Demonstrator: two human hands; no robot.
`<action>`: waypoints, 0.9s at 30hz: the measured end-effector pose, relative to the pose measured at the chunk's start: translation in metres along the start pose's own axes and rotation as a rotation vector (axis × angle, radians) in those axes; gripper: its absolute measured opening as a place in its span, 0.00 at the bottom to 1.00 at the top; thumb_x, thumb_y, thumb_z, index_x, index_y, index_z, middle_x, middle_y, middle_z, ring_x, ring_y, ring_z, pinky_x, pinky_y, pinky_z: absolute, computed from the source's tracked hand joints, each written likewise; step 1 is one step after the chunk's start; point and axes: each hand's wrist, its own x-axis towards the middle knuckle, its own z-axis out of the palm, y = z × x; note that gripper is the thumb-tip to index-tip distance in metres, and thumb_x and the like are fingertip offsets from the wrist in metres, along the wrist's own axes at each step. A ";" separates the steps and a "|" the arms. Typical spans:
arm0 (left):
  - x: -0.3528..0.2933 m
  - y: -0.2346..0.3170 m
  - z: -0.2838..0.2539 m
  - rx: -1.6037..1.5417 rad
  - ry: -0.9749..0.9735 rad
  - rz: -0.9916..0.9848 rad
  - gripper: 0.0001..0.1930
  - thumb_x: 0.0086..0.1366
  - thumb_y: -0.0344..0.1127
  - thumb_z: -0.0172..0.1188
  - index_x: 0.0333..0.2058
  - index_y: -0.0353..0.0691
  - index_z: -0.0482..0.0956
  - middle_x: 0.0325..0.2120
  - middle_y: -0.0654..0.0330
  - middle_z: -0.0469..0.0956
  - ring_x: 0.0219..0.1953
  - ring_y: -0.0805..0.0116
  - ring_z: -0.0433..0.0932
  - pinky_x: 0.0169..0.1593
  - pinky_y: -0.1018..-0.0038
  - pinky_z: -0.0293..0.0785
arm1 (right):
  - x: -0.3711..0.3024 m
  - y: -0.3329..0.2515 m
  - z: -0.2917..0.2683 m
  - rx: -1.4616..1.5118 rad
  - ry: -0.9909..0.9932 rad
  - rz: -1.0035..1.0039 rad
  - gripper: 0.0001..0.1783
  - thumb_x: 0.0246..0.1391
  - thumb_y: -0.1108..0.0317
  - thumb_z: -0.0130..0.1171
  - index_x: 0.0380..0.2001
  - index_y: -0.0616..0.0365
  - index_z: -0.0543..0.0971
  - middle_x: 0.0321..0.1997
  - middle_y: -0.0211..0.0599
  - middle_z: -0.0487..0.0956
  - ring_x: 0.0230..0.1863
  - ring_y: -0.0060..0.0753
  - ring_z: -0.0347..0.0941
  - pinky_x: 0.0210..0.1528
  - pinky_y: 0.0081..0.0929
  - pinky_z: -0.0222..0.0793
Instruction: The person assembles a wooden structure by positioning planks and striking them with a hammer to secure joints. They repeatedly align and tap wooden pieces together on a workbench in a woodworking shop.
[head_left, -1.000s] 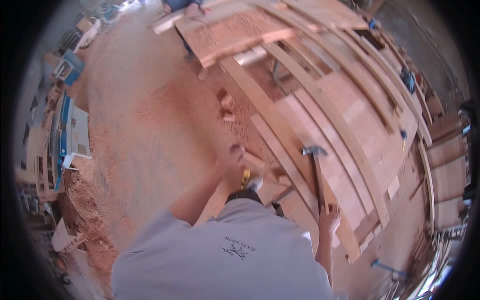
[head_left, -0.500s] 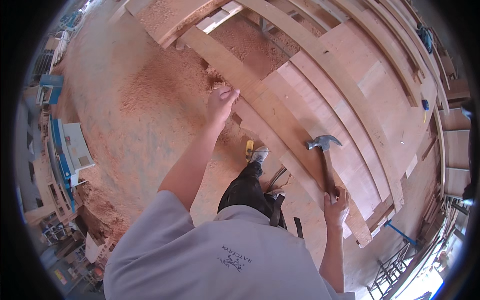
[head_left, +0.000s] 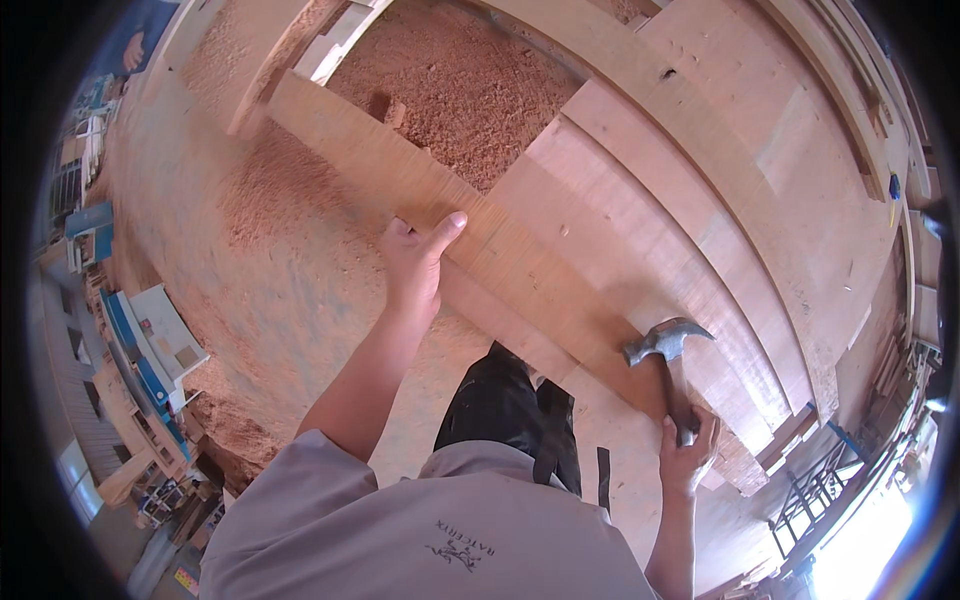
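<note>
A long yellowish-brown wooden board (head_left: 530, 255) lies diagonally in front of me, over the wider pale sheets. My left hand (head_left: 412, 270) is at its near edge, with the thumb laid on the upper face. Most of the other fingers are curled out of sight at the edge, so the hand appears to grip the board. In my right hand (head_left: 690, 455) is a claw hammer (head_left: 668, 340), held by its handle. Its metal head rests over or just above the right part of the board; contact cannot be made out.
Pale plywood sheets (head_left: 620, 200) and curved wooden strips (head_left: 690, 110) spread to the right. Reddish sawdust (head_left: 460, 80) covers the ground beyond the board and to the left. A blue-and-white machine (head_left: 160, 335) stands at left. Another person's hand (head_left: 133, 52) shows at upper left.
My view has shifted closer to the board. The left hand has gone from a pinch at the edge to a thumb-on-top hold. The hammer stays in my right hand.
</note>
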 end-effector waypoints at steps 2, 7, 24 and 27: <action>-0.002 0.002 0.003 -0.025 0.004 -0.004 0.17 0.59 0.26 0.73 0.46 0.33 0.78 0.43 0.59 0.82 0.44 0.74 0.79 0.51 0.74 0.73 | 0.001 -0.001 0.000 0.007 -0.010 0.027 0.24 0.46 0.69 0.72 0.46 0.62 0.76 0.43 0.50 0.75 0.45 0.59 0.73 0.47 0.49 0.69; 0.001 0.000 0.000 -0.064 -0.029 0.033 0.14 0.61 0.25 0.72 0.44 0.33 0.79 0.41 0.60 0.82 0.41 0.76 0.80 0.48 0.78 0.74 | 0.002 -0.002 0.001 0.029 -0.042 0.069 0.24 0.46 0.69 0.72 0.46 0.62 0.75 0.43 0.49 0.74 0.45 0.58 0.72 0.47 0.49 0.69; -0.001 -0.006 0.007 0.089 0.121 0.083 0.18 0.55 0.34 0.79 0.32 0.39 0.74 0.29 0.67 0.74 0.30 0.79 0.70 0.36 0.79 0.69 | 0.004 -0.010 -0.010 -0.023 -0.098 -0.017 0.24 0.48 0.61 0.73 0.46 0.60 0.78 0.45 0.51 0.78 0.44 0.58 0.77 0.43 0.48 0.75; 0.005 -0.008 -0.002 0.127 0.123 0.109 0.19 0.56 0.36 0.79 0.31 0.39 0.73 0.30 0.66 0.74 0.31 0.77 0.70 0.37 0.77 0.70 | -0.004 -0.023 -0.016 0.177 -0.143 0.094 0.24 0.52 0.59 0.72 0.49 0.57 0.76 0.44 0.49 0.79 0.41 0.53 0.80 0.42 0.45 0.77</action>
